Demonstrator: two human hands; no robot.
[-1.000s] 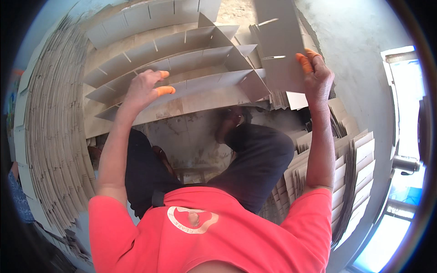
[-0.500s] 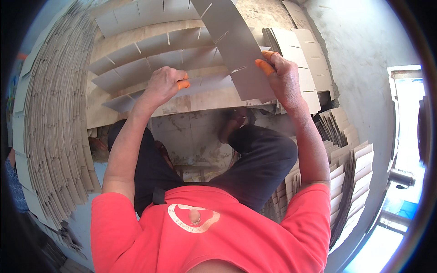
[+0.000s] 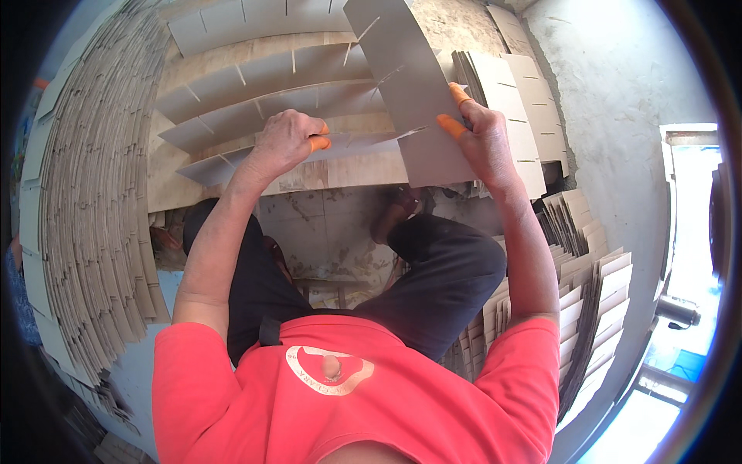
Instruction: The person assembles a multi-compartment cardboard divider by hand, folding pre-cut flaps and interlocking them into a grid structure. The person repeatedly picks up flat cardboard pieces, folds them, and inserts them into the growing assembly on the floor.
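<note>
Several slotted cardboard strips stand on edge in rows on the wooden board in front of me. My left hand (image 3: pixel 291 141) is closed, its orange-covered thumb and forefinger pinched at the upper edge of the nearest standing strip (image 3: pixel 357 145). A wider slotted cardboard strip (image 3: pixel 413 93) stands crosswise over the right ends of those rows. At its right edge is my right hand (image 3: pixel 481 133), the orange-covered thumb on its face and the forefinger at the edge. The crosswise strip's slots meet the nearer rows; how deep they sit is hard to tell.
Tall stacks of cardboard strips (image 3: pixel 97 201) fill the left side. Another pile (image 3: pixel 506 100) lies right of my right hand, and more stacks (image 3: pixel 591 317) stand beside my right arm. A grey wall (image 3: pixel 618 100) bounds the right. My legs are below the wooden board (image 3: pixel 305 179).
The crosswise strip has shifted slightly right and lower, with my right hand along it. My right thumb and forefinger are a little farther apart. The left hand has moved slightly right.
</note>
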